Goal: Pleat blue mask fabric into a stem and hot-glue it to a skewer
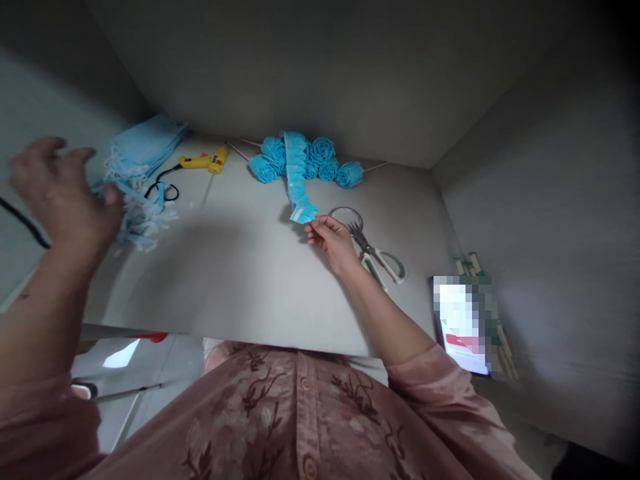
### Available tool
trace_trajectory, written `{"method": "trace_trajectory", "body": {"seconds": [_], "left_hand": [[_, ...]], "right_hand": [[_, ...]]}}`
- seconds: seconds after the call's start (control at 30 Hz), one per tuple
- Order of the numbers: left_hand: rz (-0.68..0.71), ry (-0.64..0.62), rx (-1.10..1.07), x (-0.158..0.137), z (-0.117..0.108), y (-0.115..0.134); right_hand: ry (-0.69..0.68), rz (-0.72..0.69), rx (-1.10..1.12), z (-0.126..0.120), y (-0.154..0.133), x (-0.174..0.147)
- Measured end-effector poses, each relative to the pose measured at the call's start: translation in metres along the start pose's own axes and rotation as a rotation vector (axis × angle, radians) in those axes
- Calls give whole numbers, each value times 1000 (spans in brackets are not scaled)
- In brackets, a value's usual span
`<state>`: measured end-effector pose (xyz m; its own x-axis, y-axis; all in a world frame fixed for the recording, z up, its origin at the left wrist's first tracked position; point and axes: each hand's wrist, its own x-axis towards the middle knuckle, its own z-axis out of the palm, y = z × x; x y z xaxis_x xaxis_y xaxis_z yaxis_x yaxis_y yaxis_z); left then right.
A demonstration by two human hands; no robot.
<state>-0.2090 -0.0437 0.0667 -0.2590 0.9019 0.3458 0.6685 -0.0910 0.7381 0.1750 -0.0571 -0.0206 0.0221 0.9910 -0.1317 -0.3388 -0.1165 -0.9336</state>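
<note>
My right hand (pixel 333 239) pinched the near end of the blue strip (pixel 297 180), thumb and fingertips closed on its last fold; the strip ran away from me across the board (pixel 240 280) to the rosettes (pixel 320 160); it looked light, soft and pleated, likely to tear or flatten, so I judged the end the place to grip, gently; my left hand (pixel 63 193) hovered loosely curled, empty, over the scraps (pixel 143 220); scissors (pixel 373 250) lay just beside my right.
</note>
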Motion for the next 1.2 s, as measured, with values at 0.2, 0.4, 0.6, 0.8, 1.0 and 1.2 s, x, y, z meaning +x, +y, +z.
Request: {"method": "trace_trajectory", "body": {"seconds": [0.2,0.4,0.6,0.8,1.0,1.2], "left_hand": [[107,-527,-263,-30,107,52],[-396,-910,-571,-36,182,86],[-440,-977,-877,-35,196,96],[-474,-844,-1018,-52,201,104],[-412,-807,-969,-66,203,103],[-262,-701,-808,-67,204,97]], "right_hand": [[-2,-1,42,-1,-3,-1],[1,-4,58,-2,-5,-2],[28,-34,42,-1,-6,-2],[-45,-40,-31,4,-7,-9],[-12,-112,-78,6,-3,-10],[7,-177,-95,3,-2,-7]]}}
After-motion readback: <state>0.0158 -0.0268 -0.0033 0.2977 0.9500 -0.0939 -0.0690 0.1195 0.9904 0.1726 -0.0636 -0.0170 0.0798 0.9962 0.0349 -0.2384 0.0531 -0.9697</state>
